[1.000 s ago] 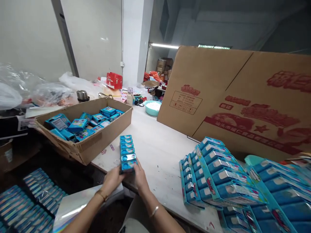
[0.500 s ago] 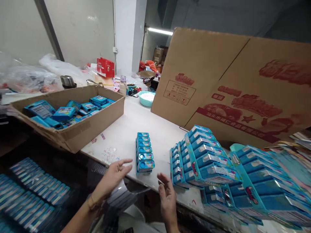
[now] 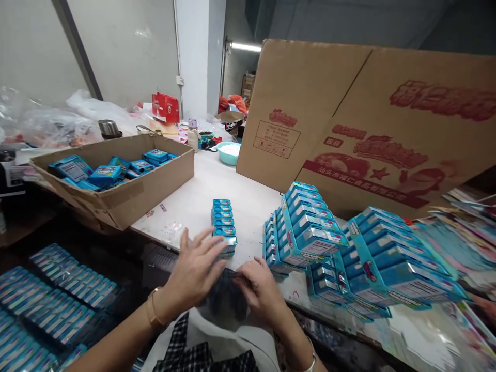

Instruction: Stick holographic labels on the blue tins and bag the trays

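A pale, shiny wall (image 3: 31,46) fills ten o'clock, crossed by a slanting dark strip (image 3: 77,46). At eleven stands a white pillar (image 3: 191,51), with a thin pipe (image 3: 177,41) and a small white box (image 3: 180,80) along its left edge. A lit tube light (image 3: 246,47) hangs at twelve; a dim grey-blue wall (image 3: 329,23) spans one o'clock. A white table (image 3: 211,168) runs through the centre.

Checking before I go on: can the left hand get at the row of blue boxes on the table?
Likely yes: the left hand looks open near the row, and nothing visible blocks the way.
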A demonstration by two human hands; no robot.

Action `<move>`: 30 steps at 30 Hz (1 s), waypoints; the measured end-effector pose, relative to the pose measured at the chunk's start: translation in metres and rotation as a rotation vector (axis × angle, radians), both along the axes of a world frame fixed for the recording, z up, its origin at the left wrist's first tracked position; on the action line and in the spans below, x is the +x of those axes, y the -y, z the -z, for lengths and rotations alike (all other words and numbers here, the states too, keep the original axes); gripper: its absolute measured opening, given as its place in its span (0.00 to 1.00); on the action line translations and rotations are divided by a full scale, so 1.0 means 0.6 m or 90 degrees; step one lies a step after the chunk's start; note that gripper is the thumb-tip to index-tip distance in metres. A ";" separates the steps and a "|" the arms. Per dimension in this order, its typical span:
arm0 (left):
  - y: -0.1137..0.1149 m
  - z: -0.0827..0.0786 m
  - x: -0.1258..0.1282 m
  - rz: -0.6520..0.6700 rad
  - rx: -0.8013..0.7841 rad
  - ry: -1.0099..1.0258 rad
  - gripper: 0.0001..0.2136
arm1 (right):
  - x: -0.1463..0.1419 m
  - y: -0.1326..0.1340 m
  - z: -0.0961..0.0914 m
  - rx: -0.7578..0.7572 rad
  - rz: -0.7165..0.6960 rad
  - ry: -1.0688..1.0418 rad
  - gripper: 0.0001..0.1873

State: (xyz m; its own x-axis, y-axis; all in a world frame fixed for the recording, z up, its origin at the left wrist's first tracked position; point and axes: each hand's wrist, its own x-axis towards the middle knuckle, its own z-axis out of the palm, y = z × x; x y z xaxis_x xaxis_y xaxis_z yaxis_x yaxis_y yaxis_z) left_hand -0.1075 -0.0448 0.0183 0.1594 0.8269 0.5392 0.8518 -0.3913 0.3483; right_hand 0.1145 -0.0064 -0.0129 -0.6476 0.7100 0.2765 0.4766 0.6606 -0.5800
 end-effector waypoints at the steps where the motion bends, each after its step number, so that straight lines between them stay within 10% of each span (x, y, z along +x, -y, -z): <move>1: 0.002 0.002 0.011 0.061 -0.061 -0.009 0.11 | 0.005 -0.002 -0.005 0.009 0.002 0.008 0.05; 10: -0.005 0.077 0.045 0.125 -0.274 0.436 0.20 | -0.003 0.012 0.021 0.201 0.021 -0.092 0.19; 19: -0.018 0.084 0.042 0.128 -0.390 0.712 0.29 | -0.023 0.002 0.032 0.402 0.010 -0.037 0.18; 30: -0.039 0.055 0.025 0.067 -0.303 0.511 0.25 | -0.055 -0.015 0.032 0.348 0.031 -0.086 0.19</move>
State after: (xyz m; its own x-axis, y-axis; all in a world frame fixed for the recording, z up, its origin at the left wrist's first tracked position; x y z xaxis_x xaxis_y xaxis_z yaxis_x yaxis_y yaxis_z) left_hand -0.0922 -0.0212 -0.0145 -0.0263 0.9913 0.1289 0.2555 -0.1180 0.9596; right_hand 0.0818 0.0027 -0.0320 -0.5515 0.4681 0.6905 0.4590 0.8614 -0.2174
